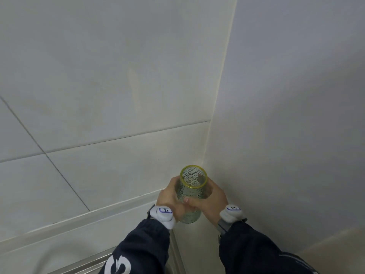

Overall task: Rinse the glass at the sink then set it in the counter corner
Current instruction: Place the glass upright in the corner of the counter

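A tall textured glass with a yellow-green rim stands upright in the corner where the two pale walls meet. My left hand wraps its left side and my right hand wraps its right side, the right thumb across the front. The base of the glass shows between my wrists; what it rests on is hidden by my hands and sleeves. Both wrists wear white tags above dark sleeves.
Pale tiled wall fills the left and a plain wall the right. A cream ledge runs along the tile's foot. A strip of steel sink rim shows at the bottom left.
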Demonstrator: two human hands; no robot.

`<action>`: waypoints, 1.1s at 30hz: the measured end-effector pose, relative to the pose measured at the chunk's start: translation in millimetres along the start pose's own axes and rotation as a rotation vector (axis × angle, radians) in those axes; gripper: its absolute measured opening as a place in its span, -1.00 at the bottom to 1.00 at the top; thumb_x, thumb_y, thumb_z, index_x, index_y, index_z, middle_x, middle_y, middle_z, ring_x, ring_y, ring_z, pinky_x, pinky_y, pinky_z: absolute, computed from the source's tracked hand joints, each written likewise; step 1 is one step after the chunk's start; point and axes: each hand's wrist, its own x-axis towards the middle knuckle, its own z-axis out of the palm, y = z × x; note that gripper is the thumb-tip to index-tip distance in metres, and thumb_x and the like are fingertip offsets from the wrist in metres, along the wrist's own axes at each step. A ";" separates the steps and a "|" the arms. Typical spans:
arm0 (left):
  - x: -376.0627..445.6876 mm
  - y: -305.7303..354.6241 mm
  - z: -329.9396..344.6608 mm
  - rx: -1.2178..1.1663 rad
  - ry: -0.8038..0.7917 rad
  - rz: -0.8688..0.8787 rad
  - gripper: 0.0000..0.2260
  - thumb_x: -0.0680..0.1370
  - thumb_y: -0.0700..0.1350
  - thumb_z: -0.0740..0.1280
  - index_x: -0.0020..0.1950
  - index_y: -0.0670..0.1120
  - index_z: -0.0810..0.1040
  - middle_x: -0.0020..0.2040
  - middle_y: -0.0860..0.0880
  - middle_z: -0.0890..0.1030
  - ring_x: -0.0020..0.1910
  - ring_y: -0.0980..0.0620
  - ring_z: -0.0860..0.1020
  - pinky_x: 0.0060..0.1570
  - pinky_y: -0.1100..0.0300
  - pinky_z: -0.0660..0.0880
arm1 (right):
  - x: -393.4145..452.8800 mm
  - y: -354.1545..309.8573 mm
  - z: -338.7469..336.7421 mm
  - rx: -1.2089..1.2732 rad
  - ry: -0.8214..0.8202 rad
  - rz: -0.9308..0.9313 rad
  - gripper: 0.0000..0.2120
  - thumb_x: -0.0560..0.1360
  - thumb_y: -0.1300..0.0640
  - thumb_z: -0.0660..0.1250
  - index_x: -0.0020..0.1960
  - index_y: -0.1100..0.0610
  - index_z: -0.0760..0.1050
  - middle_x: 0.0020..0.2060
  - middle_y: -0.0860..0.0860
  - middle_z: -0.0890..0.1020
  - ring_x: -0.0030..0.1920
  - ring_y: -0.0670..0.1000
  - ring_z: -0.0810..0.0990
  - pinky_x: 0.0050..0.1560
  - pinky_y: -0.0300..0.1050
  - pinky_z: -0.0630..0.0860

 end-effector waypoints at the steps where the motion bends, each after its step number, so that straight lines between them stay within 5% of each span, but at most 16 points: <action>1: 3.8 -3.2 3.8 0.002 0.006 -0.008 -0.44 0.35 -0.22 0.50 0.33 0.00 0.47 -0.07 0.26 0.60 -0.10 0.58 0.52 -0.27 0.63 0.41 | 4.6 4.9 0.4 0.001 -0.001 0.005 -0.47 0.18 0.15 0.66 0.10 -0.15 0.66 -0.02 -0.17 0.79 0.01 -0.15 0.74 0.03 -0.16 0.65; 6: 26.3 -14.4 10.0 0.038 -0.023 -0.035 -0.42 0.32 -0.14 0.48 0.29 0.17 0.42 -0.02 0.26 0.60 -0.03 0.27 0.60 -0.27 0.60 0.40 | 25.9 23.1 2.4 0.010 0.005 -0.016 -0.41 0.19 0.18 0.66 0.19 -0.08 0.65 0.03 -0.09 0.79 0.08 -0.08 0.74 0.15 -0.05 0.65; 13: 48.7 -27.1 21.0 0.020 -0.037 -0.040 -0.41 0.32 -0.12 0.39 0.34 0.15 0.43 0.06 0.23 0.61 0.01 0.25 0.60 0.01 0.37 0.52 | 49.8 41.5 2.7 0.038 0.007 -0.028 -0.44 0.19 0.25 0.65 0.13 -0.10 0.64 0.02 -0.13 0.79 0.08 -0.08 0.74 0.07 -0.20 0.63; 17: 54.1 -28.4 28.3 -0.055 0.015 0.012 -0.48 0.30 -0.09 0.36 0.27 0.11 0.47 -0.05 0.27 0.60 -0.06 0.55 0.54 -0.14 0.63 0.42 | 55.1 45.5 1.7 0.029 0.011 -0.035 -0.44 0.21 0.26 0.66 0.11 -0.14 0.64 0.01 -0.23 0.77 0.05 -0.17 0.73 0.00 -0.34 0.61; 22: 60.8 -33.1 27.9 0.026 -0.044 -0.003 -0.39 0.31 -0.08 0.38 0.37 0.12 0.43 0.12 0.17 0.64 0.09 0.14 0.62 0.13 0.20 0.57 | 58.2 50.1 -0.5 0.018 0.012 -0.027 -0.43 0.21 0.25 0.67 0.11 -0.16 0.62 0.00 -0.29 0.76 0.05 -0.23 0.71 -0.01 -0.39 0.58; 33: 62.6 -39.1 36.6 0.014 -0.031 -0.017 -0.38 0.28 -0.12 0.40 0.33 0.16 0.42 0.10 0.18 0.64 0.10 0.12 0.64 0.12 0.17 0.60 | 59.6 58.3 -5.5 0.000 0.004 -0.041 -0.40 0.17 0.11 0.66 0.16 -0.16 0.60 0.05 -0.29 0.75 0.12 -0.19 0.70 0.13 -0.28 0.60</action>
